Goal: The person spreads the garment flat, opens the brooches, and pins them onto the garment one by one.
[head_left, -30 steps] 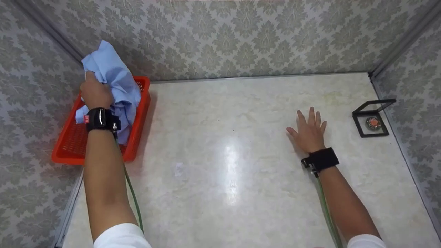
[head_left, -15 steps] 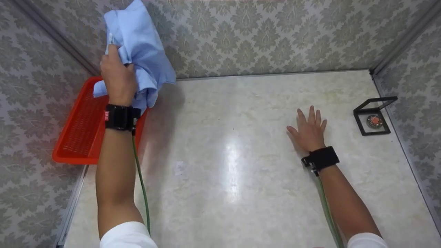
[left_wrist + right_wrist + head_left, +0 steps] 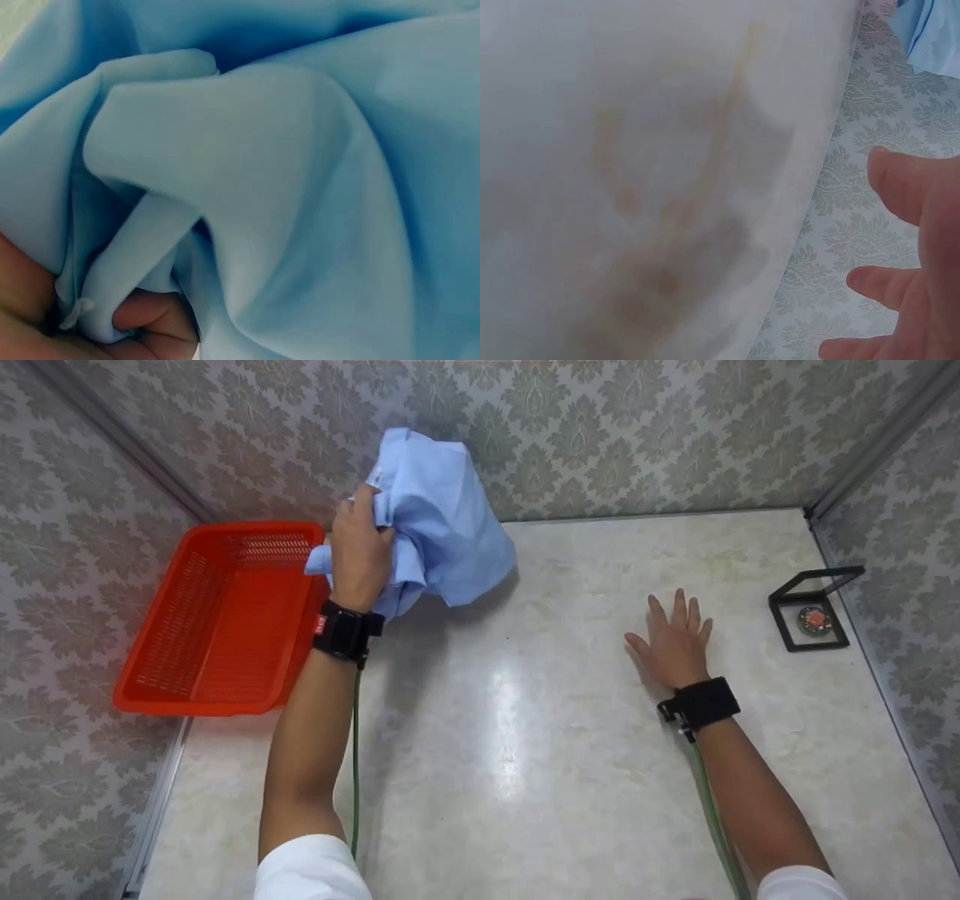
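A bunched light blue garment (image 3: pixel 450 521) hangs from my left hand (image 3: pixel 360 551), just right of the red basket. My left fingers grip a folded part of it; in the left wrist view, the garment (image 3: pixel 300 165) fills most of the picture, its fold pinched by the fingers (image 3: pixel 161 322). A narrow end of the fabric sticks out left of the hand, over the basket's rim. My right hand (image 3: pixel 675 645) lies flat on the table with fingers spread and holds nothing. Its fingers (image 3: pixel 889 285) also show in the right wrist view, with a bit of the garment (image 3: pixel 934 37) beyond.
The red plastic basket (image 3: pixel 232 709) with slotted walls stands at the table's left, nothing inside it. At the far right sits a black hinged frame (image 3: pixel 787 626) holding a round, red-centred piece (image 3: pixel 814 620). Patterned walls (image 3: pixel 600 450) enclose the table (image 3: pixel 570 735) behind and on both sides.
My left hand has lifted the garment up out of the red basket and carried it to the right, past the basket's right rim. The right hand has stayed in place.
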The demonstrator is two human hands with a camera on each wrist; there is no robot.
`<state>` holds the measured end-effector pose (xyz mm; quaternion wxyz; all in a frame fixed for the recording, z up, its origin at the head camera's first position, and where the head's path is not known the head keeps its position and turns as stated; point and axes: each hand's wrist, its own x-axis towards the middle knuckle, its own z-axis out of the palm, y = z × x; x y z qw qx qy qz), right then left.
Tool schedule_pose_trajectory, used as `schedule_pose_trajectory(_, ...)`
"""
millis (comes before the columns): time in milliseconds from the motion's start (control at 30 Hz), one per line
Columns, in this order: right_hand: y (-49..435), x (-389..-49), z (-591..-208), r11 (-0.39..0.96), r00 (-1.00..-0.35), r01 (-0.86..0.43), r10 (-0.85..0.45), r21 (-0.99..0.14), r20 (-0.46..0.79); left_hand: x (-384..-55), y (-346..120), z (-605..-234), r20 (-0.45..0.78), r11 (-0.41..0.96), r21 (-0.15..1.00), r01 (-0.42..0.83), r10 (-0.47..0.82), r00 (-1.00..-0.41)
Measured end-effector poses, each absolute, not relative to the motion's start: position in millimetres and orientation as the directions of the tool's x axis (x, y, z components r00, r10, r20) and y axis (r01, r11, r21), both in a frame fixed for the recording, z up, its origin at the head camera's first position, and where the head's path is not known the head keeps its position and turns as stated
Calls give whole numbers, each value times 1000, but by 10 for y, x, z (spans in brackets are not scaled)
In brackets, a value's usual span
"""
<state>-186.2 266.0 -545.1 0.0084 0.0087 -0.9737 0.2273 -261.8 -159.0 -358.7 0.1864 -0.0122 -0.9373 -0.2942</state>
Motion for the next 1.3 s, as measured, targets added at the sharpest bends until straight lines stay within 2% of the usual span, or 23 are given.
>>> schedule_pose_trajectory(433,2611,-1866,-5435,893,-999,-41,-29,-448,32,-2434,-971,-4054,310,788,565,246,74,-948)
schedule_pose_trajectory(700,2601,-1867,-5490,895,-998,-60,-39,-442,56,-2297,-650,-4452,229,785,549,288,190,-955)
schedule_pose_trajectory(1000,2607,-1861,-5513,895,-997,-74,-53,-440,60,-2223,-461,-4791,169,789,543,288,233,-958)
schedule_pose_trajectory(1300,2548,-1857,-5513,888,-997,-75,-56,-454,54,-2085,-283,-5086,19,829,488,272,301,-953)
